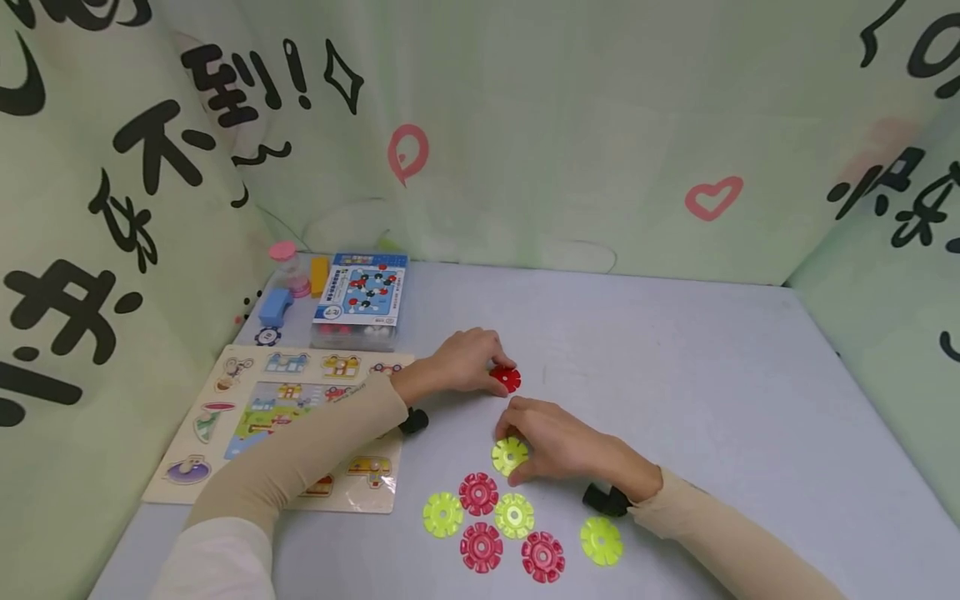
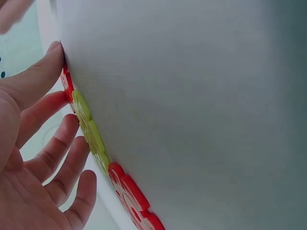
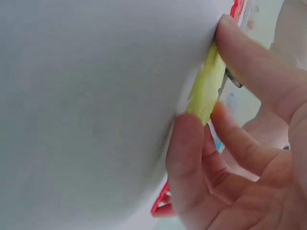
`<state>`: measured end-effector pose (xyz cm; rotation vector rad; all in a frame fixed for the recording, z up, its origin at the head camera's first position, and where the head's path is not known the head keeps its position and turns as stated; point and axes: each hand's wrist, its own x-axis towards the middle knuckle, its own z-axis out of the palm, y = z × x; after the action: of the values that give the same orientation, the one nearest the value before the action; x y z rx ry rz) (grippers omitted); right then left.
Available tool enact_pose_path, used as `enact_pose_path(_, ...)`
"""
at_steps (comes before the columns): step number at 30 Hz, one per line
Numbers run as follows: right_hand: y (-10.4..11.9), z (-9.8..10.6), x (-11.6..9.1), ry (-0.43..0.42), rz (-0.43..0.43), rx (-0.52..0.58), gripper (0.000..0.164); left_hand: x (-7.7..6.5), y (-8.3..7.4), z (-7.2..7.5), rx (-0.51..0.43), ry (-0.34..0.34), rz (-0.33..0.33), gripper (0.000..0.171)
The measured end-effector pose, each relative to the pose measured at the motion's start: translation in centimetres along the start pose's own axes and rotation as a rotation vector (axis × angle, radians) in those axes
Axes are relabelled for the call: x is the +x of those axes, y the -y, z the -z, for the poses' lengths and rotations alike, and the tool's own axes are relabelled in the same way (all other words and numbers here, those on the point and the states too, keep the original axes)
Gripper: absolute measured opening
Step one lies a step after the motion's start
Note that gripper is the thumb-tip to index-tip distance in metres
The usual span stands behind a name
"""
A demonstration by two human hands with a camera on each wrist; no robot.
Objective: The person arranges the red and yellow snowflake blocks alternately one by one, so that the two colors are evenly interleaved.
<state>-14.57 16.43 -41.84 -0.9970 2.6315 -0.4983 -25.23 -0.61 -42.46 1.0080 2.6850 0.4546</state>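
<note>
My left hand (image 1: 463,360) pinches a red notched plastic disc (image 1: 507,379) by its edge, close over the table. In the left wrist view, thumb and index finger are at opposite ends of that red disc (image 2: 68,81). Nearer to me, my right hand (image 1: 564,437) pinches a yellow-green notched disc (image 1: 510,456) between thumb and fingers; in the right wrist view this yellow-green disc (image 3: 207,88) is seen edge-on. Just below lie more discs in a loose cluster, among them a red disc (image 1: 478,494) and a yellow-green disc (image 1: 514,516).
One yellow-green disc (image 1: 602,541) lies apart on the right. Under my left forearm is a wooden picture puzzle board (image 1: 168,482). Behind it stand a boxed molecule model set (image 1: 360,292), a pink-capped bottle (image 1: 288,268) and a blue block (image 1: 275,307). Printed curtains (image 1: 570,150) border the table.
</note>
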Motion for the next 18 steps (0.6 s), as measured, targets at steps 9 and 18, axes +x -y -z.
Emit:
enact_pose_path(9,-0.8,0.4,-0.6,-0.082,0.083,-0.033,0.033,0.2,0.2,-0.1,0.009,0.002,0.002,0.049)
enact_pose_path(18,-8.4,3.9,0.9,-0.239,-0.15,-0.007,0.04,0.2,0.2,-0.1,-0.01,0.009,-0.005,0.049)
